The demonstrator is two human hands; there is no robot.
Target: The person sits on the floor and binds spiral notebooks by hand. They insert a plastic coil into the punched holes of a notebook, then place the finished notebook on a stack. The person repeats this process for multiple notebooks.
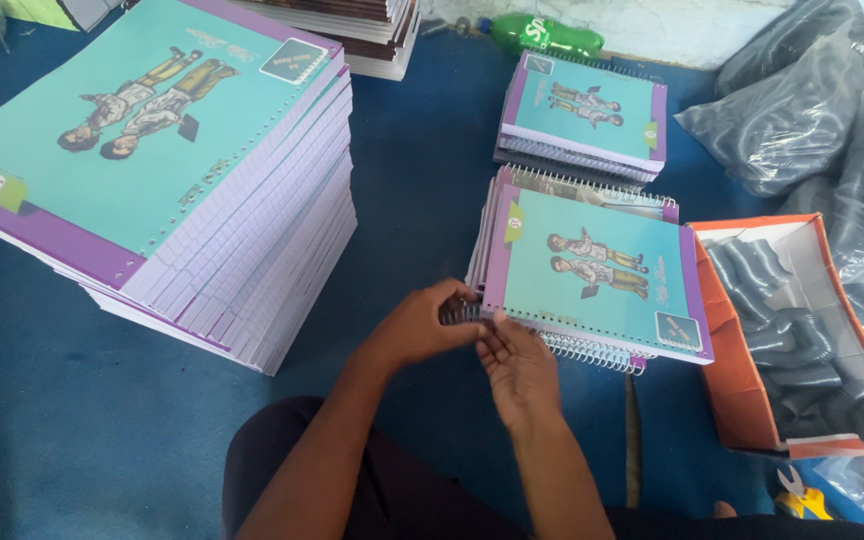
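Both hands meet at the near left corner of the top teal-and-purple spiral-bound notebook (597,275), which lies on a short pile of the same books right of centre on the blue floor covering (412,180). The left hand (422,325) is curled narrow, fingertips pinched at the end of the silver wire coil (592,350) along the book's near edge. The right hand (517,365) comes up from below, fingers bent against that same corner. I cannot tell whether either hand truly grips the wire or only presses it.

To my eye, the risk sits in that coil end: a twist too hard could bend the wire out of its holes, or a sharp tip could prick a finger. The top book overhangs its pile toward the near side, so a tug could slide it off. The tall stack of unbound punched notebooks (167,170) at far left leans a little at its near edge; a knock could fan it out.

Counted: two hands at work. Three notebook piles with teal covers: the tall unbound one, the pile in hand, and a smaller bound pile (584,115) farther off. One darker stack (367,30) at the far edge. One open orange cardboard box (742,350) of grey coils at right, clear bags of grey coils (802,110) beyond it, one green plastic bottle (542,35) lying far off, and one yellow-handled tool (797,495) near right.
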